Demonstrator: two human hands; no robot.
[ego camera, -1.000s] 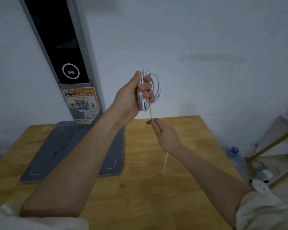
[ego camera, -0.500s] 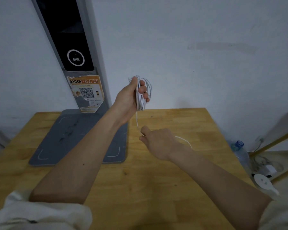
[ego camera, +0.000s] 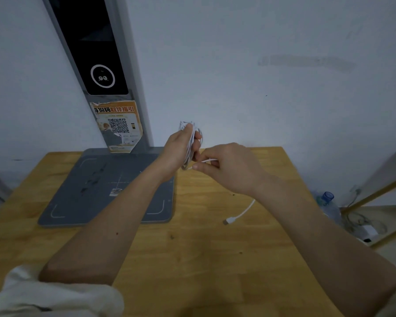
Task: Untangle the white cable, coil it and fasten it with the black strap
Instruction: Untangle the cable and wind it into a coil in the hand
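Observation:
My left hand (ego camera: 180,147) is closed around a bunched coil of white cable (ego camera: 191,143), held upright above the far part of the wooden table (ego camera: 192,259). My right hand (ego camera: 226,167) is right beside it, pinching a strand of the same cable at the coil's lower end. The cable's loose tail (ego camera: 242,212) hangs from under my right wrist and ends in a white plug lying on the table. No black strap is visible.
A grey flat base plate (ego camera: 89,193) lies on the table's left, with a tall dark-screened post (ego camera: 96,65) and an orange QR sticker against the wall. Right of the table stand a water bottle (ego camera: 328,202) and a wooden frame with cables on the floor.
My left hand has come down with the coil. My right hand rose from near the table up to the coil, bringing the strand against it; the plug end now lies on the table.

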